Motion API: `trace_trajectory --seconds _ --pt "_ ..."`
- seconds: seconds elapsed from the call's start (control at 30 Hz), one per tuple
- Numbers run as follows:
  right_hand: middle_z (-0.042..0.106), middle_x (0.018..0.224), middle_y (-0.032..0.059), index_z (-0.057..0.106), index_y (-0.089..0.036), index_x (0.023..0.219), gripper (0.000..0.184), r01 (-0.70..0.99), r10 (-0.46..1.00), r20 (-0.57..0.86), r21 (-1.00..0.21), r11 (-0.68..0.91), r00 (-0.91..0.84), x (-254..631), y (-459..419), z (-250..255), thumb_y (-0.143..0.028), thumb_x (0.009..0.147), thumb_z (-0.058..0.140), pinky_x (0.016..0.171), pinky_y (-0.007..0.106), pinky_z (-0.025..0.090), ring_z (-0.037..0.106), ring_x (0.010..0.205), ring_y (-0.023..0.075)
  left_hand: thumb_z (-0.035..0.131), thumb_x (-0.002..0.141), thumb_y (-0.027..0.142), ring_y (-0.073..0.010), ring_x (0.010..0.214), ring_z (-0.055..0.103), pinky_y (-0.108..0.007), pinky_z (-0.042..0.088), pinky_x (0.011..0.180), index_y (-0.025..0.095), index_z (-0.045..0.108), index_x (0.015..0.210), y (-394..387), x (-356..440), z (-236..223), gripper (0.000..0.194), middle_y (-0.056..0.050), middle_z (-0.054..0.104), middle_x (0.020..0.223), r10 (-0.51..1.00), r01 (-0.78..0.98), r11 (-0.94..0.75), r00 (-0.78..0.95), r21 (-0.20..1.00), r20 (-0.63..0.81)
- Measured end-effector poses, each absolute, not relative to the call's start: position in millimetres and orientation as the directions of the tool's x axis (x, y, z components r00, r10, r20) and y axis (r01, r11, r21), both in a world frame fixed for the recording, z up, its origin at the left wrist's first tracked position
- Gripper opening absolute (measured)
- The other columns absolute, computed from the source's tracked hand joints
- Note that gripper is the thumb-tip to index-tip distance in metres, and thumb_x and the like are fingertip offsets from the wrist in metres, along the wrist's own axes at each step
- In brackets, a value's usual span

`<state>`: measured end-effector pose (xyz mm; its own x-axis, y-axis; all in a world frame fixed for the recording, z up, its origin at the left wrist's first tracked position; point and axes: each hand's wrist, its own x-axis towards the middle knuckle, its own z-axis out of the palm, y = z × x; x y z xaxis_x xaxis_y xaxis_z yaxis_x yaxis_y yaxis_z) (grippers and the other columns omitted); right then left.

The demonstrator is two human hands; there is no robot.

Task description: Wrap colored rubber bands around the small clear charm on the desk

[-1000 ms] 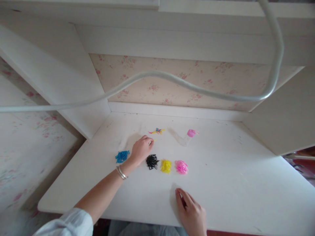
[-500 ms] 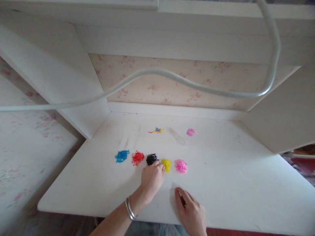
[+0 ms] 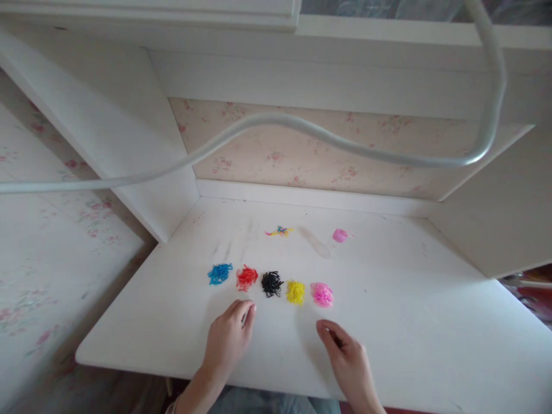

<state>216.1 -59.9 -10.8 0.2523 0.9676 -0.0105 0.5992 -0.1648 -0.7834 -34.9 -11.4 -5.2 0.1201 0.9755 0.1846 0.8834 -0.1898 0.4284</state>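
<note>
The left hand (image 3: pixel 228 333) and right hand (image 3: pixel 348 353) are well apart above the near part of the white surface (image 3: pixel 409 322), each with its thumb and forefinger drawn together at the tips; whether either pinches something small cannot be told. Five little piles of thin bands lie in a row just beyond them. The red pile (image 3: pixel 246 278) is the nearest to the left hand, straight ahead of its fingertips, with the blue pile (image 3: pixel 219 274) farther to that hand's left and the black pile (image 3: pixel 272 284) ahead and to its right. The yellow pile (image 3: pixel 295 292) lies ahead of the gap between the hands, and the pink pile (image 3: pixel 322 294) just past the right fingertips. Farther off, beyond the black and yellow piles, is a small multicoloured bundle (image 3: pixel 280 231); a pink cap (image 3: pixel 340 236) lies to its right, well ahead of the right hand. A white cable (image 3: pixel 366 150) crosses the view beyond both hands, with flowered wallpaper (image 3: pixel 276 156) behind it.
</note>
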Motion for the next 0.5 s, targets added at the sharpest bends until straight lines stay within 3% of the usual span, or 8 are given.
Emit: trace_trajectory --seconds 0.07,0.2,0.3,0.4,0.5 --pt "0.065 0.061 -0.0006 0.071 -0.021 0.085 0.039 0.608 0.977 0.009 -0.784 -0.124 0.211 216.5 -39.3 9.0 -0.052 0.084 0.048 0.049 0.019 0.041 0.055 0.051 0.0119 0.04 0.093 0.037 -0.0138 0.069 0.066 -0.022 0.045 0.059 0.024 0.063 0.092 -20.7 -62.2 -17.6 0.026 0.0 0.07 0.084 0.978 0.911 -0.088 0.002 0.404 0.208" --pt "0.067 0.073 -0.0008 0.07 -0.023 0.085 0.034 0.694 0.994 0.091 -0.72 0.03 0.052 206.6 25.8 37.2 -0.046 0.087 0.045 0.059 0.019 0.043 0.058 0.061 0.0117 0.042 0.092 0.04 -0.0159 0.061 0.065 -0.023 0.04 0.051 0.021 0.062 0.084 -33.7 -108.9 -34.3 0.028 -0.001 0.07 0.076 0.94 0.959 0.056 -0.145 0.278 0.31" --pt "0.069 0.078 -0.0003 0.069 -0.024 0.092 0.031 0.82 0.998 0.056 -0.571 0.027 0.007 191.8 81.8 36.4 -0.039 0.087 0.043 0.065 0.022 0.043 0.062 0.07 0.0136 0.043 0.092 0.04 -0.014 0.059 0.064 -0.022 0.039 0.052 0.021 0.062 0.08 -37.5 -123.7 -37.5 0.029 0.0 0.069 0.072 0.924 0.953 0.055 -0.161 0.297 0.347" --pt "0.069 0.102 0.0023 0.066 -0.025 0.107 0.034 0.938 0.999 -0.029 -0.346 0.028 -0.041 173.6 127.1 25.1 -0.033 0.089 0.038 0.076 0.024 0.044 0.063 0.089 0.0155 0.043 0.093 0.039 -0.0126 0.057 0.062 -0.022 0.037 0.05 0.022 0.062 0.08 -38.6 -122.9 -37.5 0.028 0.001 0.068 0.069 0.928 0.959 0.019 -0.122 0.283 0.352" --pt "0.065 0.115 0.0048 0.058 -0.028 0.121 0.038 0.967 0.995 -0.086 -0.254 0.028 -0.051 155.2 157.5 14.0 -0.032 0.089 0.039 0.08 0.028 0.045 0.061 0.1 0.0192 0.043 0.093 0.037 -0.0121 0.055 0.061 -0.022 0.035 0.049 0.022 0.063 0.08 -38.3 -119.2 -39.0 0.028 0.001 0.067 0.068 0.92 0.97 -0.015 -0.082 0.241 0.384"
